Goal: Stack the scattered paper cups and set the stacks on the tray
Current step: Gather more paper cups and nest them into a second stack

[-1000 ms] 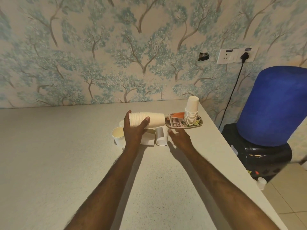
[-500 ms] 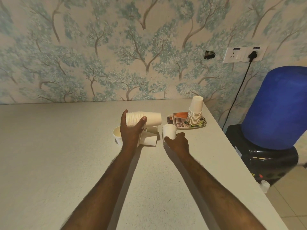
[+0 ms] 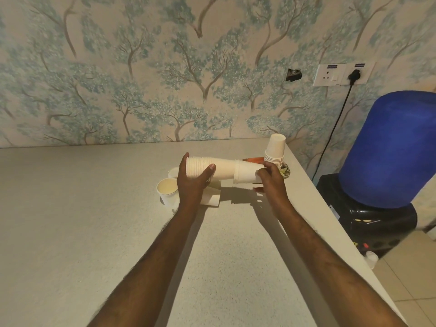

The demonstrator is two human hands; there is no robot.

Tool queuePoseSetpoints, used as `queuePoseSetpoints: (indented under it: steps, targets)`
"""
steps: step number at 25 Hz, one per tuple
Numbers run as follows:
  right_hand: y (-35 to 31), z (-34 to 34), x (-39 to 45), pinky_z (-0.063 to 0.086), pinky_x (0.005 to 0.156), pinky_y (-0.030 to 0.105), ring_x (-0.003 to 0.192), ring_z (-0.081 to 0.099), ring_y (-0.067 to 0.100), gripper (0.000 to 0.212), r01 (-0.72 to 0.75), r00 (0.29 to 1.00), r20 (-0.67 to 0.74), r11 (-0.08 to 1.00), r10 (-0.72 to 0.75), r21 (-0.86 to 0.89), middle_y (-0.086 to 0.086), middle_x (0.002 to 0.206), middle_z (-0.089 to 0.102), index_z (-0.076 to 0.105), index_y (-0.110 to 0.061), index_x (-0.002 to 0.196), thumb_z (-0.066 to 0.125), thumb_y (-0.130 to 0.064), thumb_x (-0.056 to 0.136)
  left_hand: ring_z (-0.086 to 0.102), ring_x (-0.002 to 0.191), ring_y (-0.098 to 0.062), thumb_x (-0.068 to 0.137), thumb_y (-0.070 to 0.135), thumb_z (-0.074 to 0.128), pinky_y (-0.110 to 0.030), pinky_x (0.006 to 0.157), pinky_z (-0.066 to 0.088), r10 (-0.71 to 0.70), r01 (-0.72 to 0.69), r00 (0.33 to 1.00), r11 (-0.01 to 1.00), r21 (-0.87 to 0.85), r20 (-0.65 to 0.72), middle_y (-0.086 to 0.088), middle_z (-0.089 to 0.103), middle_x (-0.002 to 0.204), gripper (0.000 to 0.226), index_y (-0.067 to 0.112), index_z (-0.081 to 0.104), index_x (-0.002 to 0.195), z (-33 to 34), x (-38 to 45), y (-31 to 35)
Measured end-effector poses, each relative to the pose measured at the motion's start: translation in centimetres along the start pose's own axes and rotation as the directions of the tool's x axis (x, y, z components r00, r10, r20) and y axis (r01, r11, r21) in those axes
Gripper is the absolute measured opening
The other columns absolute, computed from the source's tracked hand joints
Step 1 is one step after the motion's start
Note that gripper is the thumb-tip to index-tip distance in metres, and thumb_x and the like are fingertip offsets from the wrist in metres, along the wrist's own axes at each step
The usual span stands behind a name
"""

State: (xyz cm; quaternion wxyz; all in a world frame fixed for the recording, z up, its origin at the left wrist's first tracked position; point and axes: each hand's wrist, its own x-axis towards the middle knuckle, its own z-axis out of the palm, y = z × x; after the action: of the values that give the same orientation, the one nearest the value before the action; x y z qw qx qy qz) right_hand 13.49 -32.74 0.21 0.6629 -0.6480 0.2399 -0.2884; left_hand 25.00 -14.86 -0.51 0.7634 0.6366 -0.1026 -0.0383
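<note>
Paper cups are the job, and the horizontal stack [image 3: 212, 168] is above the desk [image 3: 82, 208], gripped at its rim end by your left hand [image 3: 192, 182], fingers wrapped round it. Your right hand [image 3: 271, 179] pinches a single cup [image 3: 245, 172] and caps it over the stack's closed end. If that cup goes on crooked, it could jam or crumple; if you press before it seats, the stack may bow or slide out of your left grip.

Just beyond on the left, two upright loose cups [image 3: 167, 191] and a toppled cup [image 3: 211, 198] under your left hand stand near enough for a dropped stack to knock them off. Farther right, the finished stack [image 3: 274, 151] on the tray [image 3: 286, 172] stands tall near the desk's edge; brush it with the long stack and it could tip.
</note>
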Motion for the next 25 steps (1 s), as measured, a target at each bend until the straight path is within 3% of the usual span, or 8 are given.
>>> queuePoseSetpoints:
  steps: [3, 8, 12, 16, 19, 22, 25]
  targets:
    - [0.3, 1.2, 0.0, 0.062, 0.068, 0.031, 0.109, 0.061, 0.017, 0.032, 0.024, 0.997, 0.078, 0.999, -0.022, -0.023, 0.000, 0.125, 0.061, 0.061, -0.024, 0.123, 0.057, -0.014, 0.093, 0.060, 0.118, -0.021, 0.079, 0.026, 0.087, -0.032, 0.078, 0.064, -0.003, 0.002, 0.997, 1.000, 0.021, 0.080, -0.005, 0.056, 0.135, 0.085, 0.030, 0.041, 0.151, 0.7, -0.4, 0.1]
    - [0.2, 3.0, -0.3, 0.062, 0.068, 0.028, 0.106, 0.062, 0.016, 0.034, -0.003, 0.995, 0.102, 0.999, -0.001, 0.037, 0.006, 0.126, 0.057, 0.057, -0.019, 0.128, 0.061, -0.014, 0.094, 0.059, 0.114, -0.014, 0.082, 0.020, 0.084, -0.029, 0.072, 0.063, -0.045, 0.050, 0.992, 0.998, -0.039, 0.117, -0.006, 0.054, 0.135, 0.083, 0.029, 0.040, 0.151, 0.6, -0.8, 0.1]
    - [0.3, 4.7, 0.0, 0.061, 0.069, 0.029, 0.110, 0.062, 0.019, 0.036, 0.015, 0.983, 0.182, 1.000, -0.012, -0.011, 0.005, 0.127, 0.058, 0.056, -0.019, 0.133, 0.060, -0.025, 0.098, 0.057, 0.122, -0.025, 0.079, 0.019, 0.087, -0.035, 0.073, 0.064, -0.082, 0.087, 0.995, 0.992, -0.091, 0.058, -0.007, 0.054, 0.135, 0.076, 0.037, 0.045, 0.139, -1.2, -0.3, 0.3]
    - [2.5, 7.1, -0.1, 0.055, 0.071, 0.029, 0.097, 0.065, 0.019, 0.029, -0.027, 0.979, 0.197, 0.992, 0.051, -0.122, 0.005, 0.124, 0.061, 0.053, -0.023, 0.127, 0.045, -0.040, 0.104, 0.060, 0.113, -0.014, 0.077, 0.019, 0.089, -0.032, 0.072, 0.063, -0.080, 0.072, 0.996, 0.975, -0.212, -0.029, 0.004, 0.058, 0.126, 0.083, 0.033, 0.045, 0.145, -3.9, 0.4, 0.7]
    - [5.8, 7.3, -0.9, 0.047, 0.072, 0.021, 0.100, 0.062, 0.014, 0.042, 0.147, 0.971, 0.235, 0.874, -0.039, -0.464, -0.005, 0.125, 0.055, 0.054, -0.021, 0.127, 0.065, -0.043, 0.093, 0.061, 0.113, -0.014, 0.076, 0.020, 0.090, -0.036, 0.077, 0.063, -0.079, 0.056, 0.993, 0.969, -0.242, -0.085, 0.005, 0.059, 0.125, 0.084, 0.032, 0.045, 0.146, -5.9, 1.0, 0.9]
    - [8.2, 7.5, -2.2, 0.050, 0.075, 0.023, 0.102, 0.058, 0.011, 0.064, 0.303, 0.938, 0.329, 0.714, -0.107, -0.631, -0.007, 0.125, 0.050, 0.045, -0.028, 0.131, 0.080, -0.042, 0.079, 0.062, 0.114, -0.015, 0.076, 0.019, 0.090, -0.038, 0.079, 0.064, -0.067, 0.039, 0.992, 0.970, -0.240, -0.108, 0.003, 0.060, 0.127, 0.085, 0.031, 0.044, 0.147, -7.1, 1.3, 1.0]
    - [8.9, 8.2, -2.8, 0.053, 0.078, 0.027, 0.111, 0.056, 0.014, 0.072, 0.404, 0.914, 0.363, 0.502, -0.182, -0.765, -0.004, 0.130, 0.049, 0.041, -0.031, 0.135, 0.081, -0.043, 0.076, 0.061, 0.114, -0.015, 0.076, 0.020, 0.090, -0.039, 0.080, 0.064, -0.049, 0.022, 0.992, 0.975, -0.221, -0.119, 0.002, 0.058, 0.129, 0.087, 0.031, 0.043, 0.148, -7.7, 1.3, 1.2]
